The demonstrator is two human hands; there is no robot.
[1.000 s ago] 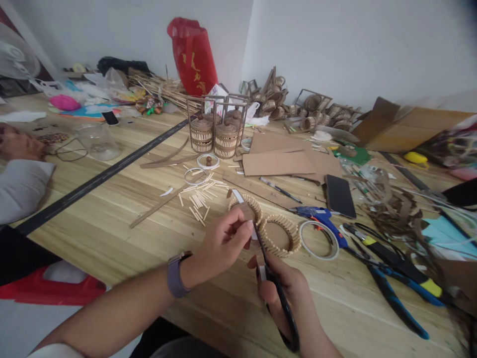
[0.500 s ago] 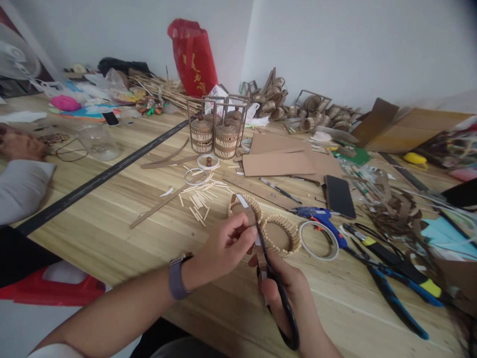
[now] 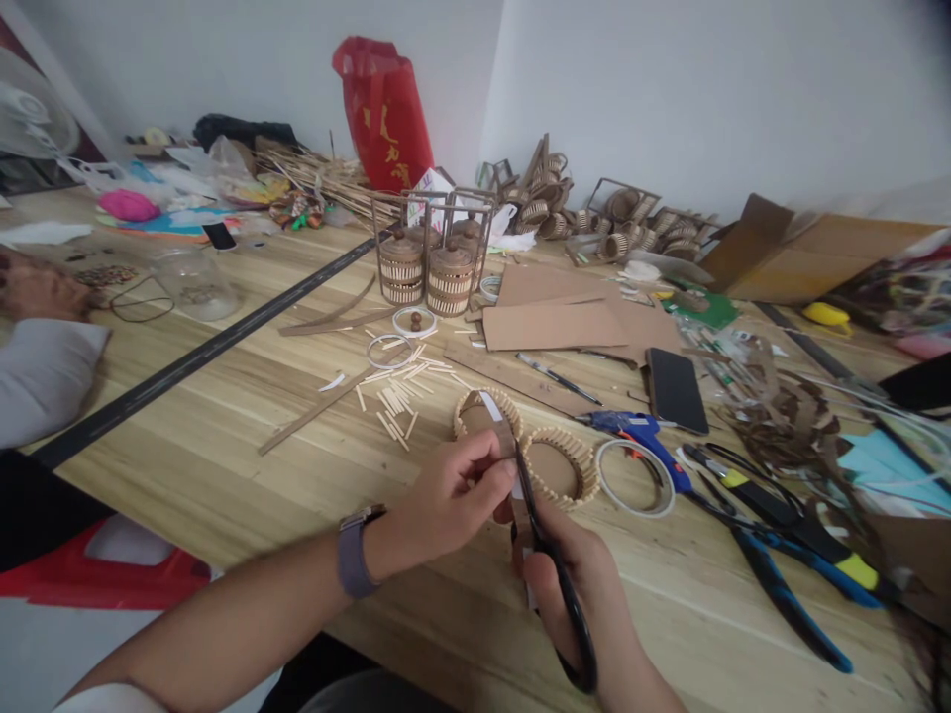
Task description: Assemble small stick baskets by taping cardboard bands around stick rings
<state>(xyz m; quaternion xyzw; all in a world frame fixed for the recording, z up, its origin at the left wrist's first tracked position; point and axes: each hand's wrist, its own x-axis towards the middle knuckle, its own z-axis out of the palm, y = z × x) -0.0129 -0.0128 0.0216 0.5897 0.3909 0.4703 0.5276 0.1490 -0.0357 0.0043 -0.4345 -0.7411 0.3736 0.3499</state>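
Observation:
My left hand (image 3: 465, 490) pinches a brown strip (image 3: 499, 433) with a white patch on it, between thumb and fingers. Black-handled scissors (image 3: 569, 604) are in my right hand (image 3: 586, 574), their blades pointing away along the strip's right edge, close to my left fingertips. More of the strip hangs below, partly hidden by my right thumb. Just beyond lie two rings of short wooden sticks: one ring (image 3: 512, 404) is partly covered by the strip, the other ring (image 3: 594, 475) stands to its right on a cardboard base.
Loose sticks (image 3: 397, 396) lie left of the rings. To the right are a white tape roll (image 3: 603, 485), blue glue gun (image 3: 631, 426), pliers (image 3: 794, 604) and phone (image 3: 678, 391). Lidded stick pots (image 3: 450, 277) stand behind, near cardboard sheets (image 3: 554, 327). Another person's arm (image 3: 49, 376) rests at left.
The strip and my left fingers have shifted slightly to the right along the scissor blades. My right hand stays nearly in place with the scissors.

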